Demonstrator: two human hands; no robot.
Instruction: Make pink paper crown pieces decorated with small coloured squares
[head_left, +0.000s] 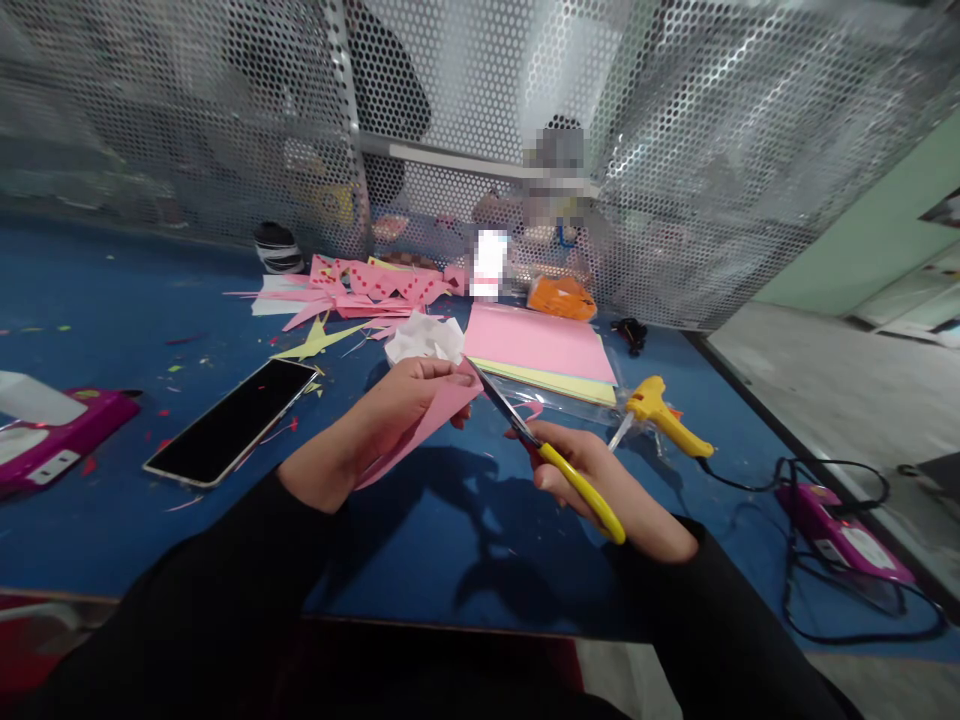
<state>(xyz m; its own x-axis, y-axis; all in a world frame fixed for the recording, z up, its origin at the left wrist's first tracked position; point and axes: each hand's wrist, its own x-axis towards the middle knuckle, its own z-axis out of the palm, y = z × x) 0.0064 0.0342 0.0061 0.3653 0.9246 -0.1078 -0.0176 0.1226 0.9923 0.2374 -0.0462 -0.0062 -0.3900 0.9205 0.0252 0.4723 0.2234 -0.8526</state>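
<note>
Pinched in my left hand point(412, 395) is a folded piece of pink paper point(420, 432), which slants down toward the front left. My right hand point(574, 470) is wrapped round the yellow handles of a pair of scissors point(517, 412). The blades point up and left, their tips at the paper's upper end near my left fingertips. A thin pink strip point(531, 410) curls beside the blades. Just behind my left hand lies crumpled white paper point(426, 338). Whether the blades are parted is hard to tell.
Behind my hands lies a stack of pink sheets point(536, 342). A yellow glue gun point(664, 412) and a corded purple power strip point(855, 540) are at the right. At the left are a phone point(236, 420), another purple power strip point(67, 430) and pink cutouts point(375, 285). Perforated metal stands behind.
</note>
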